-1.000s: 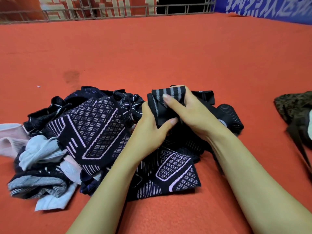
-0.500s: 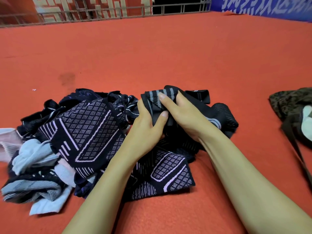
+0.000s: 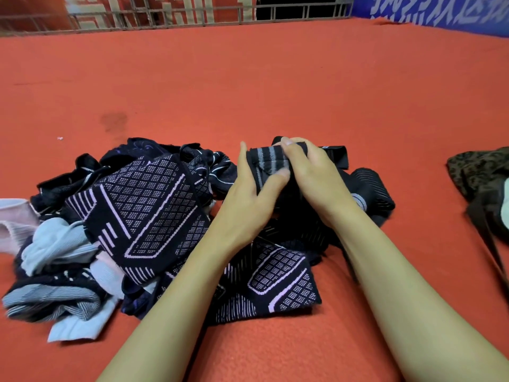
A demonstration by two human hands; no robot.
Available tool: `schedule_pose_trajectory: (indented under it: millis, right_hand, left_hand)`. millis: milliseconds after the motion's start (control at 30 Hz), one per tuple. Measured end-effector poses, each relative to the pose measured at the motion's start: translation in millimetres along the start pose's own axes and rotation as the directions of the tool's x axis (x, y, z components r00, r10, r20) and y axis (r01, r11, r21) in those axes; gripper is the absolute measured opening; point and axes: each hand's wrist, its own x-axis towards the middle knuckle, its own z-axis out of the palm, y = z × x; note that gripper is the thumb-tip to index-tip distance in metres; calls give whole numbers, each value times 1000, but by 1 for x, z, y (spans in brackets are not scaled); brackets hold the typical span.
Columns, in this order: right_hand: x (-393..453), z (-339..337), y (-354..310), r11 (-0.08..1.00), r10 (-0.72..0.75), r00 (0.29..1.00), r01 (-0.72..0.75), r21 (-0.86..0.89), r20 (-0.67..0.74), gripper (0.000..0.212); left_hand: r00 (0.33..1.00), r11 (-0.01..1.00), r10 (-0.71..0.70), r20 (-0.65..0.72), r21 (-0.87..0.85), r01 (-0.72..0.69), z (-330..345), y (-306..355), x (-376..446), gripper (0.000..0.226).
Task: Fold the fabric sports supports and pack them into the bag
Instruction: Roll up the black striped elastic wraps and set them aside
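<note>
both hands clamped on one striped support above the pile

at the left edge of the red carpeted floor (image 3: 275, 86) lies a pale pink ribbed fabric piece (image 3: 12, 219), touching a heap of light blue and grey striped knit supports (image 3: 55, 271) that spreads toward the near left corner. just right of these, a large navy knit support with a lilac grid-and-line pattern (image 3: 143, 208) is draped over the top of the pile, and a second navy support of the same pattern (image 3: 278, 285) lies flat on the floor under the forearms.

above the middle of the pile the left hand (image 3: 248, 199) grips a small black fabric support with grey stripes (image 3: 268, 164), thumb pressed across its front and fingers up along its left side. the right hand (image 3: 314, 177) meets it from the other side, fingers curled over the top edge of the same support, so the two hands are close together with the support clamped between them. behind the right hand a black strap end (image 3: 334, 155) sticks out, and a black ribbed support with fine pale lines (image 3: 371, 188) lies just beside the right wrist.

well apart, at the right edge of the floor, sits a dark camouflage-patterned fabric bag (image 3: 479, 172) with a dark strap (image 3: 487, 232) trailing toward the near side; something pale shows at its mouth. a grey metal railing (image 3: 165, 12) runs along the far edge.
</note>
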Motion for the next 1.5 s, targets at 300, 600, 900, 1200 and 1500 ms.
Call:
schedule_pose_trajectory:
  millis: [300,600,900,1200,1500]
  right_hand:
    - [-5,6,-1,991,-87,995,92,-99,51,26]
    - [-2,1,5,992,-120,991,122,-33,53,30]
    - [7,-5,13,981,-45,963,92,171,-264,25]
    - [-1,-12,1,978,-146,986,155,142,-75,17]
    - [2,6,18,883,-450,811,343,-321,-374,20]
  left_hand:
    - [997,991,56,-46,121,-50,-1,-10,2,71]
    - [986,989,134,-101,-48,-140,-4,-24,10,59]
    - [974,996,49,-222,85,-30,-12,-14,1,33]
    - [988,929,-139,-72,-354,105,-3,-9,-2,30]
    - [941,965,198,-275,-114,-236,21,-13,-2,33]
